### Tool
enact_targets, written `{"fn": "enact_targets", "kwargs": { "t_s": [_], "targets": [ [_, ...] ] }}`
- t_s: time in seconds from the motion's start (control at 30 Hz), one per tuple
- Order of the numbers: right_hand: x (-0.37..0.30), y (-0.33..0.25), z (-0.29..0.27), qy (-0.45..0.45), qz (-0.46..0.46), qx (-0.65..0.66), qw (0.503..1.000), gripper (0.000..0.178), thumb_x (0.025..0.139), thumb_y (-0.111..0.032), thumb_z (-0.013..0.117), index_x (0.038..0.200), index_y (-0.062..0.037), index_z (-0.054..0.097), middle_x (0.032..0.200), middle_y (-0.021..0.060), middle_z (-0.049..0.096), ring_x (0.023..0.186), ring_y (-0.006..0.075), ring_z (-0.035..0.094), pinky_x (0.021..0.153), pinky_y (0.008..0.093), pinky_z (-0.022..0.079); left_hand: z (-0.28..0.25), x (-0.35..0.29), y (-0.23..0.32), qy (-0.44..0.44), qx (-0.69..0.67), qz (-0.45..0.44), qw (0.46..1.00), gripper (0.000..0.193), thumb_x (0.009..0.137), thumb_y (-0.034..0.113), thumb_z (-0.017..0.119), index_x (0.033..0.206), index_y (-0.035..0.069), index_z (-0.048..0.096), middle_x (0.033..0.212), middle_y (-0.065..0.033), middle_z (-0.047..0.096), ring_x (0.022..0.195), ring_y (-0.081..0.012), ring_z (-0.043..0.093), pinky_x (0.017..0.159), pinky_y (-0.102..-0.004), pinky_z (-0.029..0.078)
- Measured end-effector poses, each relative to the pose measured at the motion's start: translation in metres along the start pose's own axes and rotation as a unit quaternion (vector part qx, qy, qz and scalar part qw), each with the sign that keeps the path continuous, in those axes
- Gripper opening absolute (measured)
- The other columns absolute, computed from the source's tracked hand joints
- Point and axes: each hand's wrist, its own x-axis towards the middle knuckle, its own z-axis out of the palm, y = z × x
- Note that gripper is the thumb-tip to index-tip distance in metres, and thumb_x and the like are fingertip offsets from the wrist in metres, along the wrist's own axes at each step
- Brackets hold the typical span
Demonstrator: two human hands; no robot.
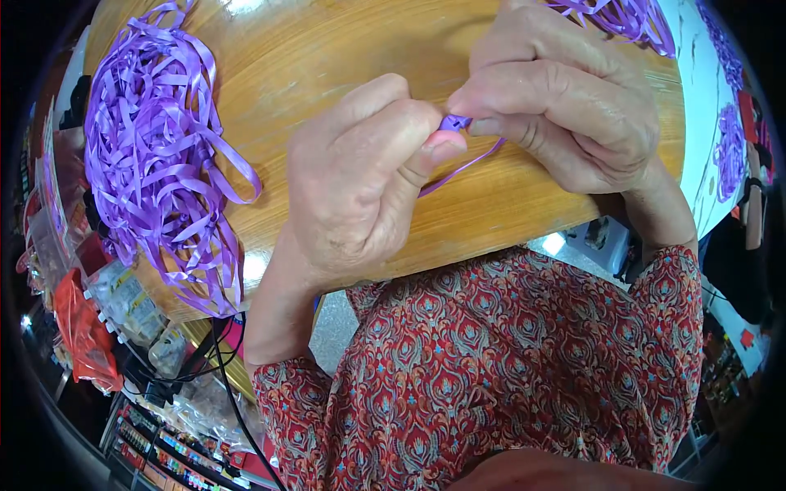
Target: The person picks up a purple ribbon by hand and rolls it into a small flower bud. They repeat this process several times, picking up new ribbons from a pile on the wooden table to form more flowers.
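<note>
A narrow purple ribbon point(456, 123) is pinched between my two hands above the wooden table, folded or knotted where the fingertips meet. My left hand point(360, 168) is closed, thumb and forefinger pressing the ribbon from the left. From the right, my right hand point(565, 102) grips the same small bit between thumb and forefinger. A thin tail of the ribbon runs down and left from my right fingers, passing behind my left hand. Its other end is hidden by the hands.
On the left of the wooden table point(286, 49) lies a big tangled heap of purple ribbons point(155, 147). Another purple ribbon pile point(626, 20) sits at the far right. Beyond it, a white surface point(696, 106) holds more purple bundles. A black cable point(225, 385) hangs below the table's left edge.
</note>
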Motion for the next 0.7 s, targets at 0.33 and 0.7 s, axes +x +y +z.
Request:
{"fn": "enact_targets", "kwargs": {
  "t_s": [0.33, 0.7],
  "targets": [
    [-0.004, 0.000, 0.012, 0.045, -0.047, 0.023, 0.998, 0.011, 0.071, -0.005, 0.067, 0.080, 0.0018, 0.066, 0.072, 0.0092, 0.060, 0.056, 0.0156, 0.056, 0.045, 0.0239, 0.041, -0.007, 0.002, 0.006, -0.101, -0.134, -0.099, 0.981, 0.025, 0.088, 0.021, 0.056, 0.076, -0.001, 0.058, 0.070, -0.0067, 0.052, 0.064, -0.0162, 0.048, 0.059, -0.0257, 0.037],
    [0.015, -0.007, -0.016, -0.112, 0.153, 0.149, 0.971, 0.013, 0.075, -0.002, 0.067, 0.087, 0.0042, 0.064, 0.078, 0.0123, 0.061, 0.063, 0.0182, 0.060, 0.050, 0.0251, 0.046, 0.005, -0.003, 0.007, -0.028, -0.122, -0.092, 0.988, 0.026, 0.091, 0.020, 0.053, 0.080, -0.003, 0.058, 0.078, -0.0059, 0.057, 0.074, -0.0133, 0.052, 0.070, -0.0239, 0.039]
  ]
}}
